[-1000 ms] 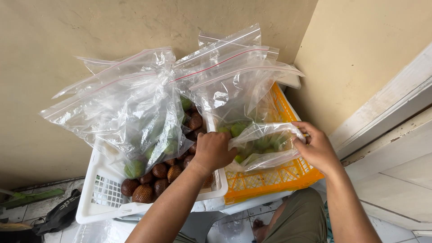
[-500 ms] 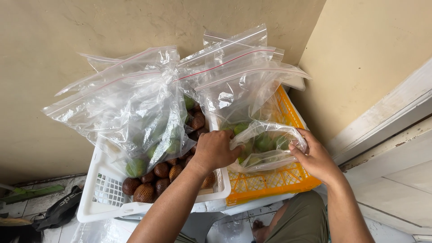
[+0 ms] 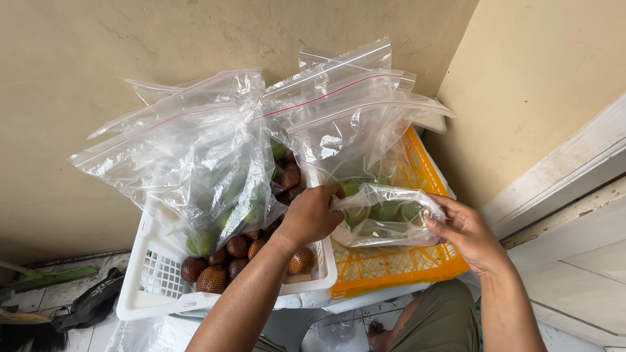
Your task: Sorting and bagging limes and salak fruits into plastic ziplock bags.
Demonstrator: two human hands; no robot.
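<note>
Sealing a clear zip bag of green fruit (image 3: pixel 385 218) held over the orange crate (image 3: pixel 398 267), left hand (image 3: pixel 312 215) pinching one end, right hand (image 3: pixel 466 231) gripping the other; probably needs pressing along the strip next.

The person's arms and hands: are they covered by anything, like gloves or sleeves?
No. The left hand and right hand are bare, with no gloves, rings or watch visible. Both forearms are bare as far as the picture shows, no sleeves in view.

Clear zip bags (image 3: pixel 195 156) upright in crates; small clear bag (image 3: pixel 385 218) between hands.
</note>
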